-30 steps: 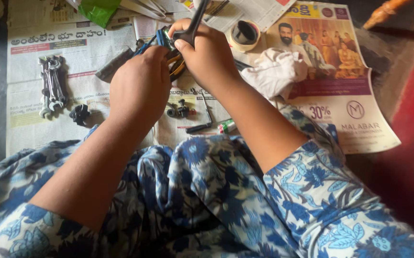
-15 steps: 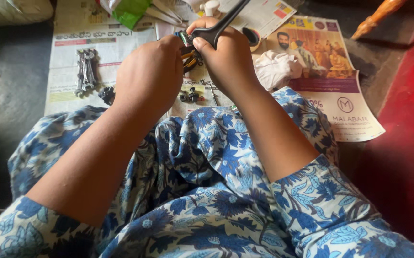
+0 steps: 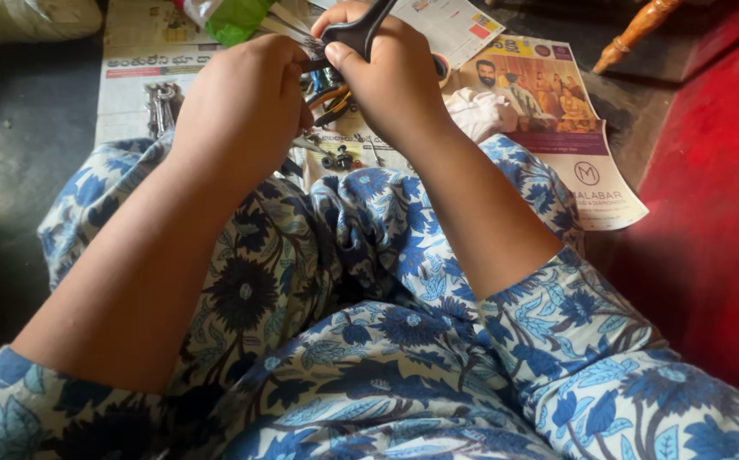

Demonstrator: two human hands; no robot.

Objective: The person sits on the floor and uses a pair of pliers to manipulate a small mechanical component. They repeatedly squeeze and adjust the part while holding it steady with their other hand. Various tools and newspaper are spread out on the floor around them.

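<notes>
Both hands busy on a small part held over your lap.

Your right hand [image 3: 395, 81] grips a black tool handle [image 3: 357, 30]; your left hand [image 3: 242, 102] closes around a small orange-and-metal part [image 3: 329, 92], mostly hidden, so you seem mid-job with loose bolts [image 3: 337, 159] unused. Wrenches [image 3: 159, 102] and a white cloth [image 3: 482, 115] lie on newspaper [image 3: 131, 85] spread over a dark floor [image 3: 20, 153], beside a red surface [image 3: 719, 213].
</notes>
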